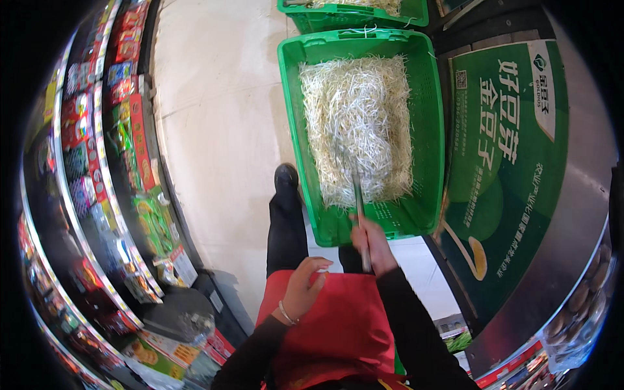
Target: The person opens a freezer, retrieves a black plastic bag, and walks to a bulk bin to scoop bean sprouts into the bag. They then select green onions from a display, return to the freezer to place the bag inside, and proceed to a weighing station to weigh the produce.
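Observation:
My right hand grips the handle of a long metal utensil, whose far end reaches into a heap of bean sprouts; that end is blurred and partly lost among the sprouts, so its shape cannot be told. The sprouts lie in a green plastic crate on the floor in front of me. My left hand, with a bracelet at the wrist, is held over my red apron, fingers curved and apart, with nothing in it.
A second green crate with sprouts stands just beyond. On the right runs a stand with a green printed panel. Shelves of packaged goods line the left, beside a dark round-topped stool or bin. My black shoe is left of the crate.

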`<state>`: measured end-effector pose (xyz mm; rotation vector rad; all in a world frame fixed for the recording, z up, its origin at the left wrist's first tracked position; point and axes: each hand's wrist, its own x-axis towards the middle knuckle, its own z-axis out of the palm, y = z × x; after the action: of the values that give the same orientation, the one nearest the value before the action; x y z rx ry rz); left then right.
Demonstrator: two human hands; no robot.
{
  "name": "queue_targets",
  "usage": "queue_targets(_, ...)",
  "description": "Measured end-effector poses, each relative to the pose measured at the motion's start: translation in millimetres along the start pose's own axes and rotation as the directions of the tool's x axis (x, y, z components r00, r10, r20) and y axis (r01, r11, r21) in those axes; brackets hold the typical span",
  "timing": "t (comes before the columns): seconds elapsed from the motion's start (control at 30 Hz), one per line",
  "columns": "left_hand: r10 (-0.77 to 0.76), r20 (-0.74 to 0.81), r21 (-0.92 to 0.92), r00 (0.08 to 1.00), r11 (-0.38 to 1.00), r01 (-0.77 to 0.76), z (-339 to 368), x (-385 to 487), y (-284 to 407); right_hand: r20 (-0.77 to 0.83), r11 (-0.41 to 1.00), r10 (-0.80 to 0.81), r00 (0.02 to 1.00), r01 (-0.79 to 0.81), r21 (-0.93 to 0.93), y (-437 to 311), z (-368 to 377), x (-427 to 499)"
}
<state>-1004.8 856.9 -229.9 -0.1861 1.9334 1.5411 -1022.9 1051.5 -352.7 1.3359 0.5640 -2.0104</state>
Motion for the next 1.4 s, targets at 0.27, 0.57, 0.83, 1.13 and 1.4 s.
queue_targets(0.27, -0.065, 0.14, 0.145, 0.988, 0.988, 0.045, -70.8, 37.9, 5.0, 0.338, 0.703, -0.185, 0.923, -0.116, 0.702, -80.8, -0.7, 59.8)
queue_targets(0.57, -0.137, 0.182, 0.124, 0.974, 0.986, 0.115, -106.0, 55.7, 8.8, -0.36, 1.0, -0.015, 0.933, 0.013, -0.007, -83.9, -3.1, -64.9)
queue_targets(0.83, -0.14, 0.16, -0.013, 0.977, 0.989, 0.144, -100.6, 39.7, 3.5, 0.078, -0.129, -0.728, 0.681, -0.024, -0.991, -91.1, 25.3, -25.4)
queue_targets(1.13, -0.134, 0.083, -0.006, 0.987, 0.991, 0.135, -100.0, 19.3, -7.7, -0.117, -0.171, -0.549, 0.827, -0.249, -0.953, 1.4, 77.6, 70.1)
queue_targets(1.4, -0.123, 0.148, 0.061, 0.981, 0.992, 0.115, -74.9, 3.4, -10.1, 0.024, -0.251, -0.65, 0.76, -0.185, -0.95, -25.4, -9.6, -66.4)
